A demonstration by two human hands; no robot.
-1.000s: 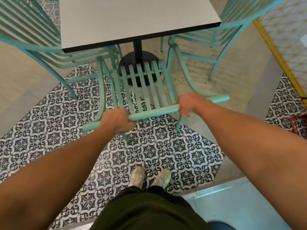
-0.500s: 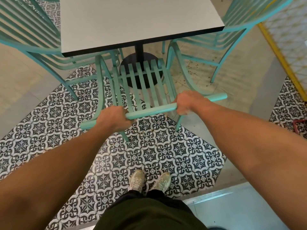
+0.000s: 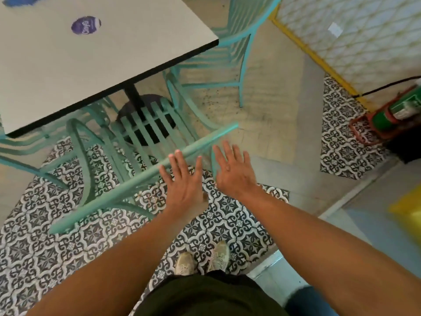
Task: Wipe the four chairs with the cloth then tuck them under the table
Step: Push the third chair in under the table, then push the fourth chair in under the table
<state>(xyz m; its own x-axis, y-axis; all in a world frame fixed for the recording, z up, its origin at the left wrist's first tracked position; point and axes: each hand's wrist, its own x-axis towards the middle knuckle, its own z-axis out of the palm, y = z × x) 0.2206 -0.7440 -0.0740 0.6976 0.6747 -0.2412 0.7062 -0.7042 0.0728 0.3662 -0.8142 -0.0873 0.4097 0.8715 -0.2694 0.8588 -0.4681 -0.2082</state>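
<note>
A turquoise metal chair (image 3: 145,131) stands in front of me with its slatted seat partly under the grey table (image 3: 95,62). Its top rail (image 3: 127,188) runs from lower left to upper right. My left hand (image 3: 182,185) hovers flat with straight fingers, fingertips over the rail. My right hand (image 3: 232,169) is spread beside it, just right of the rail, holding nothing. A second turquoise chair (image 3: 230,53) stands at the table's right side, a third (image 3: 25,153) at the left. A blue cloth (image 3: 20,0) shows at the table's top left edge.
A purple round item (image 3: 85,25) lies on the table. A red crate (image 3: 373,128) with a green object and a black cable sits on the floor at right, below a yellow-edged patterned wall (image 3: 364,37). My shoes (image 3: 202,258) stand on patterned tiles.
Both hands have let go of the chair's top rail and opened flat. The view has turned right, so the table and chair now sit further left.
</note>
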